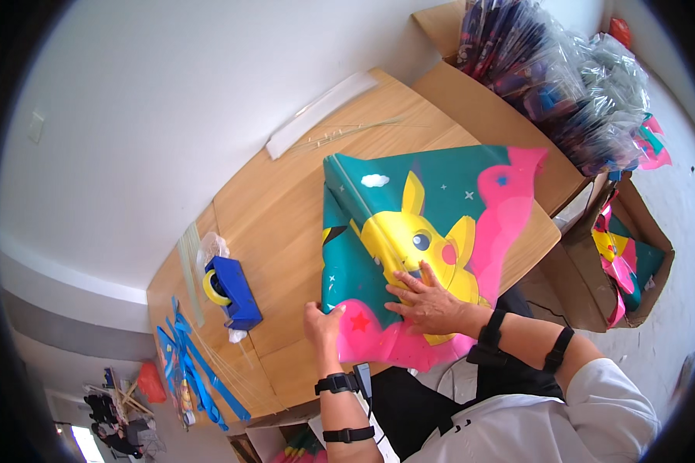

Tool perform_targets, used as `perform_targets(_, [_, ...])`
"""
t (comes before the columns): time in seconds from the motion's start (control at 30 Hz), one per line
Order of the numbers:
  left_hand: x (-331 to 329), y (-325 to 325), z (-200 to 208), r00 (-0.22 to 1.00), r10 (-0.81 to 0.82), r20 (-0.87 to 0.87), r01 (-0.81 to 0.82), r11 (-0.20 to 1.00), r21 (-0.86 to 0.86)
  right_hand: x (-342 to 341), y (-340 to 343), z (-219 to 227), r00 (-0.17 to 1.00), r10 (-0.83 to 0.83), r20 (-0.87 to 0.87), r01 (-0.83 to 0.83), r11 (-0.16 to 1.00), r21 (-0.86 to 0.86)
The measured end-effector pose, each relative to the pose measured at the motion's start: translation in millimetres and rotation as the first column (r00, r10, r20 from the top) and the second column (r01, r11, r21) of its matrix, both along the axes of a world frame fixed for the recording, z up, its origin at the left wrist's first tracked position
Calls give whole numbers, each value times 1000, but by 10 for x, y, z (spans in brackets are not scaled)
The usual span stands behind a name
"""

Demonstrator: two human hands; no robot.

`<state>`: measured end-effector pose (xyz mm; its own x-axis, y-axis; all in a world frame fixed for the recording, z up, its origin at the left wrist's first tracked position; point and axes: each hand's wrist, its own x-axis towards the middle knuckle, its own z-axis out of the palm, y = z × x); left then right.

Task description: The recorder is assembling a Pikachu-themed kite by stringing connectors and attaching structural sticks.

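Observation:
A teal and pink kite sheet (409,231) with a yellow cartoon animal lies spread on the wooden table (286,216). My right hand (428,301) presses flat on it, fingers apart, over the animal's lower part. My left hand (322,322) pinches the sheet's near left corner at its pink edge. A thin rod runs under the sheet along its left fold.
A blue tape dispenser (233,289) with a yellow roll stands at the left. Blue ribbons (193,363) and thin sticks lie near the left table edge. A white strip (320,112) lies at the far side. Cardboard boxes (633,255) and bagged kites (564,69) are on the right.

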<state>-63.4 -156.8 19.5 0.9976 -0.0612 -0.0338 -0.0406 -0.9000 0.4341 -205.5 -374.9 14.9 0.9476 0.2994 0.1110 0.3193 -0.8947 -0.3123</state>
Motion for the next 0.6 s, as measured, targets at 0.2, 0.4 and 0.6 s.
perform_targets(0.2, [182,-26,15,957,5,-289,-16,999,-36,140,-264,154,997,58,40,-65,983,171])
perform_targets(0.4, [172,-95,32,973,-34,-228,36,999,6,520,-229,289,982,-184,-53,174,745,643])
perform_targets(0.6, [286,95,-202,966,-79,-247,45,989,-140,1195,-1299,-129,761,-554,338,400,810,429])
